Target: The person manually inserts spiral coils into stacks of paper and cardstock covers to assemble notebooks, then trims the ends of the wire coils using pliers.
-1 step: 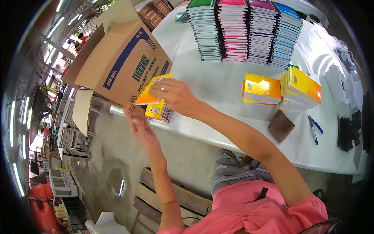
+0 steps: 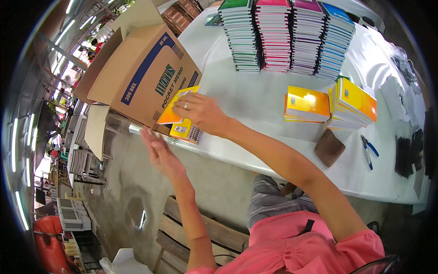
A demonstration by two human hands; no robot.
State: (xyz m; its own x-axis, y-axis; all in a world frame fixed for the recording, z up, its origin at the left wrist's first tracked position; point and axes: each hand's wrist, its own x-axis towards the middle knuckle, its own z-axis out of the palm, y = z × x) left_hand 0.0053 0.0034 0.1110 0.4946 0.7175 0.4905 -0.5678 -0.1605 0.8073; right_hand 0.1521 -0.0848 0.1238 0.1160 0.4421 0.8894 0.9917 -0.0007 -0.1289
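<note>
A yellow and orange spiral notepad [image 2: 171,115] is gripped by my right hand [image 2: 200,112], tilted in front of the cardboard box [image 2: 150,75]. Just below it, other yellow spiral notepads [image 2: 181,129] lie at the table's edge, partly covered by the held one. My left hand [image 2: 162,154] is beside the table edge, lower than the notepad and apart from it. Its fingers are stretched out and nothing is in them. The box stands with its flaps open.
Tall stacks of green, pink, purple and blue notebooks [image 2: 280,41] stand at the back of the white table [image 2: 246,109]. Two piles of yellow notepads [image 2: 306,104], a brown wallet-like item [image 2: 329,148] and blue-handled pliers [image 2: 368,150] lie to the right. A wooden bench [image 2: 205,228] is below.
My left hand has drawn slightly down and left, away from the notepad. My right hand and the notepad have shifted a little to the left.
</note>
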